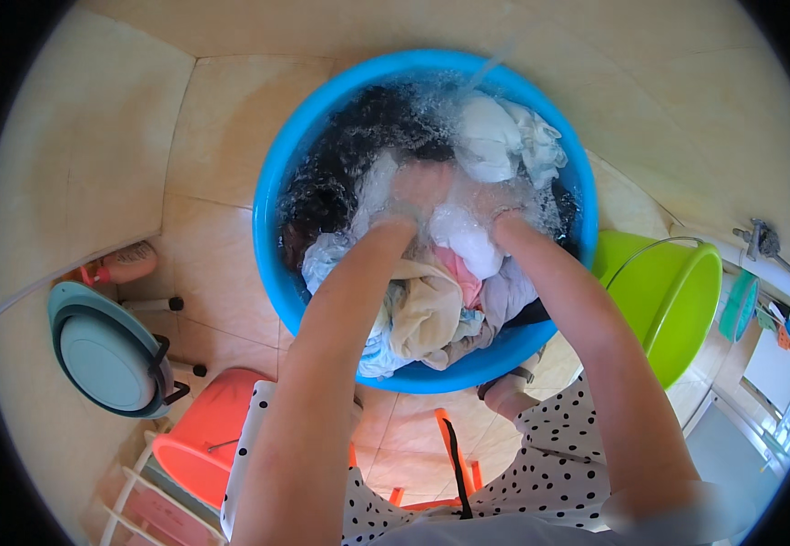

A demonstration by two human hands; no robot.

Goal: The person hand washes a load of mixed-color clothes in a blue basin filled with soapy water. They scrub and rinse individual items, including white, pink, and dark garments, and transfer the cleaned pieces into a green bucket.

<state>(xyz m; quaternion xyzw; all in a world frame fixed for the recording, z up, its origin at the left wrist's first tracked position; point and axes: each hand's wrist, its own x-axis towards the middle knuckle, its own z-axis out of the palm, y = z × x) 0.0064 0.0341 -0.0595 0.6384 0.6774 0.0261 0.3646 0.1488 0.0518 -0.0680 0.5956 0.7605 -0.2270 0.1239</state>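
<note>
We had both hands sunk in the round blue plastic basin (272,196) on the tiled floor, pressed down into a soaked heap of mixed laundry (431,309) under foamy water. Our left hand (417,187) lay flat beneath the surface, blurred by suds, and we could not tell whether its fingers gripped any cloth. Our right hand (504,205) was buried past the wrist beside it, its fingers hidden, so its grip was equally unclear. A white garment (504,136) bulged at the far side of the basin, dark cloth (358,136) filled the left part, and a beige piece (427,314) hung over the near rim. A lime-green plastic bucket (686,300) stood just beside the basin on the right; an orange tub (208,432) and a grey-green collapsible basin (104,350) sat to the left.
</note>
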